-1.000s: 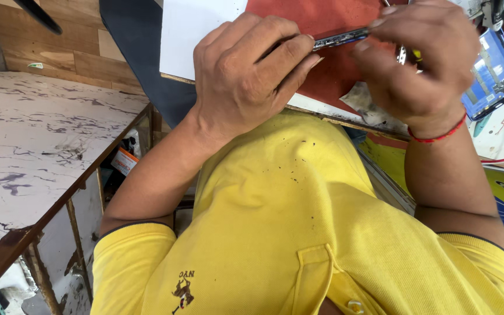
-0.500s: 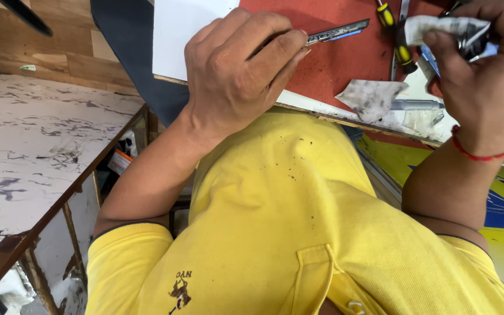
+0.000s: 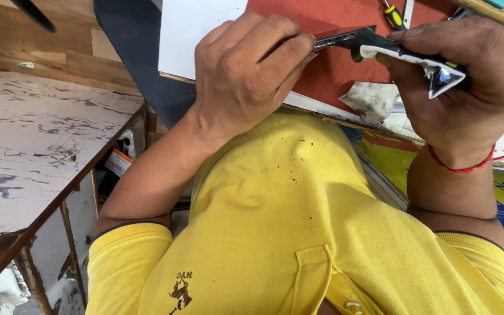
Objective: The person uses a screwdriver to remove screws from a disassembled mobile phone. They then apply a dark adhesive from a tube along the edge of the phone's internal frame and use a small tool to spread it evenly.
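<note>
At the far left stands a marble-patterned table (image 3: 24, 157) on a rusty frame, with wooden panelling (image 3: 48, 52) behind it. Moving right, the left hand (image 3: 246, 76) is curled into a loose fist, its fingertips pinched around the near end of a thin dark metal strip (image 3: 339, 39), which lies across the red mat (image 3: 333, 70) on the workbench beside a white sheet (image 3: 196, 32). Below the hands spreads the person's yellow polo shirt (image 3: 298, 233). On the mat sits a crumpled grey cloth (image 3: 371, 100), and a yellow-handled screwdriver (image 3: 393, 16) lies near the top edge. Further right, the right hand (image 3: 468, 87), with a red thread (image 3: 459, 165) round its wrist, grasps a black-and-white tool (image 3: 415, 58) whose tip meets the strip's far end.
</note>
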